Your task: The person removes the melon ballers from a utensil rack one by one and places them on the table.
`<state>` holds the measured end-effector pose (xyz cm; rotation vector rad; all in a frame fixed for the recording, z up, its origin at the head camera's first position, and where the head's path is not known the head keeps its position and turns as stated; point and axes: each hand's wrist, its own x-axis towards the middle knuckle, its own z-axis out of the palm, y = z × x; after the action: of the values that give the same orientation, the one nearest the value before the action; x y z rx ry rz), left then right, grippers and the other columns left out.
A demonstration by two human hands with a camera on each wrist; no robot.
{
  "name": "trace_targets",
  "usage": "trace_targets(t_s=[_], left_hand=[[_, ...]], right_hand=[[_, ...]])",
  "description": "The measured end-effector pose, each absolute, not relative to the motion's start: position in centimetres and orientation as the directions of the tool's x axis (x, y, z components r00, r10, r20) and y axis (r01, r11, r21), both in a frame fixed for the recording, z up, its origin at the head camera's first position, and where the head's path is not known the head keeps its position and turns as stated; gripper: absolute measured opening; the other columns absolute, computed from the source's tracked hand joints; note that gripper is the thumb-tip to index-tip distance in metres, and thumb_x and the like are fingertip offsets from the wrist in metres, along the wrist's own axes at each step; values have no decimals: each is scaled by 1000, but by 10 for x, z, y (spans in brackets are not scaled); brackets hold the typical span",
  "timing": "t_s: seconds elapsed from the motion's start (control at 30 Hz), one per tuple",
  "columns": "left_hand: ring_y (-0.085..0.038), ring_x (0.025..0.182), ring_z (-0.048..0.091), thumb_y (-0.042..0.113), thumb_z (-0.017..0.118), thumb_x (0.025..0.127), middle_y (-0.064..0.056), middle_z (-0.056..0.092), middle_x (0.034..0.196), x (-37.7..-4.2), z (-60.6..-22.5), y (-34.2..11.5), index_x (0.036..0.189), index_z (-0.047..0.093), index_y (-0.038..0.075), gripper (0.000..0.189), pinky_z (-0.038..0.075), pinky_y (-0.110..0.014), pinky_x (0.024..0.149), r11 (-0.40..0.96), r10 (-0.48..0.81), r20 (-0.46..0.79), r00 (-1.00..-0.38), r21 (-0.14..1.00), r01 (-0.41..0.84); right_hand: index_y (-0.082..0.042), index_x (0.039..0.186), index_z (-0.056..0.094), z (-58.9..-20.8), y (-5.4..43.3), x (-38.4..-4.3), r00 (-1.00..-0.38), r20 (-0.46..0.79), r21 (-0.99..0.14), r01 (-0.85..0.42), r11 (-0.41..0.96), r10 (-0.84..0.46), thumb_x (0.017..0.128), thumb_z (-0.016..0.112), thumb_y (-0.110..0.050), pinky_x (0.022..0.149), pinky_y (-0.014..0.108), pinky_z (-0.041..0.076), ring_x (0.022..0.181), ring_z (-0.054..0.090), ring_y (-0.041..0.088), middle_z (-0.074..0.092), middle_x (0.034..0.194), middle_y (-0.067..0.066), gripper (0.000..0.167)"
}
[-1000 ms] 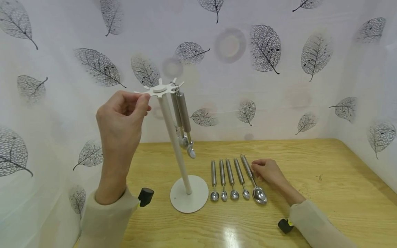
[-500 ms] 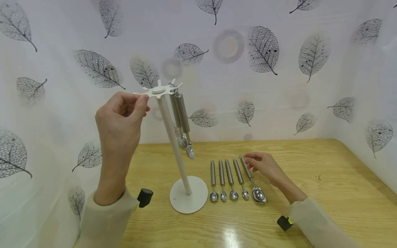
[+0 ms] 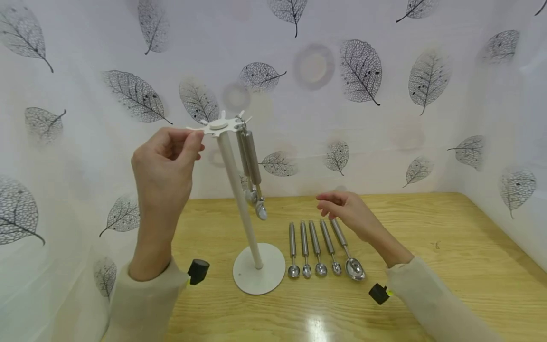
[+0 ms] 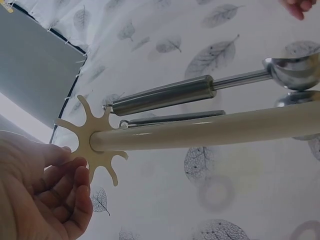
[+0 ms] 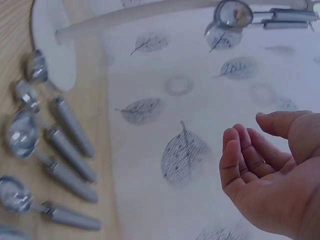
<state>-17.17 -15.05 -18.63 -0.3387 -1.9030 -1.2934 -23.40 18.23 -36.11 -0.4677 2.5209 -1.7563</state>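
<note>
My left hand (image 3: 164,159) pinches one arm of the star-shaped top (image 3: 219,125) of a white stand (image 3: 239,190) between thumb and fingers. Two metal scoops (image 3: 253,159) hang by their handle loops from the top's right side; the left wrist view shows one scoop's bowl (image 4: 295,72) up close. My right hand (image 3: 354,213) is in the air with fingers loosely bent and nothing between them. Below it lies a large scoop (image 3: 354,269), its handle end partly hidden by the hand. Several smaller scoops (image 3: 321,270) lie in a row to its left.
The stand's round white base (image 3: 259,281) rests on a wooden table (image 3: 461,266), just left of the row of scoops. A leaf-patterned curtain (image 3: 384,142) hangs behind and at both sides. Each wrist carries a small black camera (image 3: 379,293).
My right hand has moved up and to the left, from beside the large scoop to above its handle end. The left hand keeps its pinch on the stand's top. The scoops have not moved.
</note>
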Motion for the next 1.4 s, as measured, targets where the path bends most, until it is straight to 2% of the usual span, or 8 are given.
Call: trace_targets(t_s=[0.17,0.43,0.6,0.73,0.97,1.17,1.4], left_hand=[[-15,72,65,20,71,98,2,69,82,-174,-187,-154,101,73,-2,22,48,-20,58,446,-183,734,-654,655,610],[-17,78,67,15,69,98,-4,70,89,-180,-186,-160,104,69,-6,22,57,-24,74,362,-124,738,-664,656,662],[-17,77,68,12,69,98,-3,71,86,-183,-186,-163,101,69,-3,14,57,-24,73,325,-110,738,-666,660,677],[-16,75,67,8,68,98,-1,70,84,-186,-186,-165,102,69,-6,15,56,-23,72,303,-96,740,-665,658,689],[-16,76,67,10,67,99,0,70,85,-188,-187,-169,107,67,-9,21,56,-23,73,323,-76,733,-676,660,679],[-17,76,66,11,68,99,-1,71,86,-189,-187,-170,106,69,-5,17,56,-23,74,308,-77,719,-691,677,669],[-18,75,66,11,69,98,-1,71,85,-192,-187,-171,104,71,-3,15,56,-23,73,285,-75,713,-697,685,670]], right_hand=[[-1,127,66,-333,156,-229,-918,230,-931,-305,203,-322,102,64,-21,80,32,57,89,66,24,71,105,11,32],[2,125,66,-301,117,-216,-842,367,-909,-415,40,-396,102,63,-11,91,37,56,98,68,25,72,110,12,26],[4,127,64,-290,101,-214,-823,410,-902,-430,-41,-392,102,61,-8,97,41,54,104,68,28,71,114,13,28],[6,128,62,-283,90,-215,-803,451,-888,-449,-101,-390,102,61,-5,101,46,51,112,65,34,70,118,16,29],[9,132,58,-277,77,-216,-783,464,-884,-440,-158,-414,102,58,-2,103,41,51,113,65,33,68,123,19,32],[12,131,57,-274,70,-215,-763,461,-887,-404,-223,-452,102,55,3,102,45,51,109,67,31,66,123,22,31],[11,132,56,-271,68,-214,-736,457,-889,-402,-221,-500,102,56,0,103,49,49,108,69,32,67,122,22,32]])
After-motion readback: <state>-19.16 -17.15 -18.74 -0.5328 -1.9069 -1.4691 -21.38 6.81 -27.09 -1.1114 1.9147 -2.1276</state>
